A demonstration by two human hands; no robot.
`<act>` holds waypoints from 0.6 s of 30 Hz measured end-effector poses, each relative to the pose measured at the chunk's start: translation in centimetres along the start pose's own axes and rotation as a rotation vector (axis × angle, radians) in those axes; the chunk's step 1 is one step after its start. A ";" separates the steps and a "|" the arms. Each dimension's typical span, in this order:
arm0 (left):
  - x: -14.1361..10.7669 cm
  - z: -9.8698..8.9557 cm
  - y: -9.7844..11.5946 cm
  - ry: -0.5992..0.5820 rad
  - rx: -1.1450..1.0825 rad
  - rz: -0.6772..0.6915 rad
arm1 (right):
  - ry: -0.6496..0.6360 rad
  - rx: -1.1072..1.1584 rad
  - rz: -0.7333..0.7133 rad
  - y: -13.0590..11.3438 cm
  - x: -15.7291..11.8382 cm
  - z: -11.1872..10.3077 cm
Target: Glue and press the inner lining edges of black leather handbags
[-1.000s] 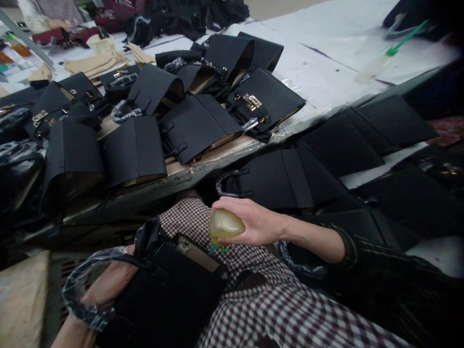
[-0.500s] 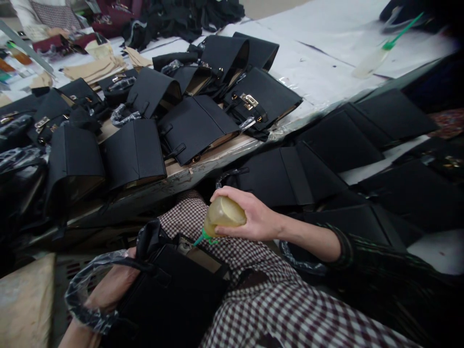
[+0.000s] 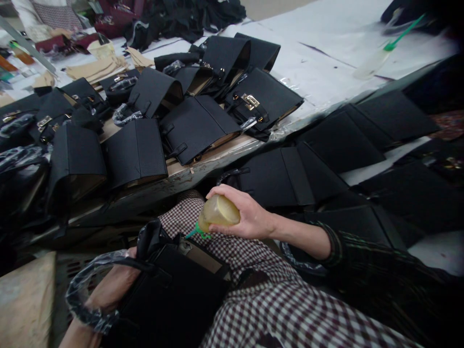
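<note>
A squeeze bottle [image 3: 221, 211] of yellowish liquid is tilted nozzle-down in my right hand [image 3: 250, 212], fingers wrapped round it. Its green nozzle [image 3: 195, 231] points left and down, just above the open edge of a black handbag [image 3: 170, 295] on my lap. My left hand [image 3: 119, 280] reaches behind the bag's handle, which is wrapped in clear plastic [image 3: 85, 295]; its fingers are hidden by the bag's black flap. A beige lining [image 3: 205, 258] shows at the bag's opening.
Several black bags [image 3: 203, 123] crowd the table [image 3: 217, 157] ahead. More black bags [image 3: 275, 176] lie to the right. Another green-nozzled bottle [image 3: 373, 63] stands at the upper right. A person's sleeve [image 3: 27, 19] shows at the upper left, near dark red pieces [image 3: 54, 43].
My right hand and the bottle have shifted slightly left, and the nozzle has moved left and slightly up along the bag's opening. The bag and my left hand look nearly unchanged.
</note>
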State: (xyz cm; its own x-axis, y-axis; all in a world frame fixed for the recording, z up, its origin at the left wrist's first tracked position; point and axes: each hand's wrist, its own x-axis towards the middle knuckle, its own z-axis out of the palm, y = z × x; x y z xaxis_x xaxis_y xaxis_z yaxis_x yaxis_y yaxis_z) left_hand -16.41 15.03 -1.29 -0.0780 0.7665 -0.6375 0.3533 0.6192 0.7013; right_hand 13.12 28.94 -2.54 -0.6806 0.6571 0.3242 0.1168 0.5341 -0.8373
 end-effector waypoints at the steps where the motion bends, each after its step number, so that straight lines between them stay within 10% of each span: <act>1: 0.0 0.0 -0.1 0.000 -0.008 0.007 | -0.011 -0.004 0.009 0.0 0.0 0.0; 18: 0.2 0.1 0.0 0.008 0.060 -0.010 | -0.230 -0.046 -0.010 -0.1 -1.1 -1.2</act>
State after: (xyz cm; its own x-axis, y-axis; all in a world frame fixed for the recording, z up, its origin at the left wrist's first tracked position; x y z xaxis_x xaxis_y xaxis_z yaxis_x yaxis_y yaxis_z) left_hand -16.37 15.16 -1.46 -0.0895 0.7618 -0.6416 0.4077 0.6157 0.6742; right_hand 14.69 28.79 -2.28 -0.8282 0.5158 0.2192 0.1382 0.5670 -0.8121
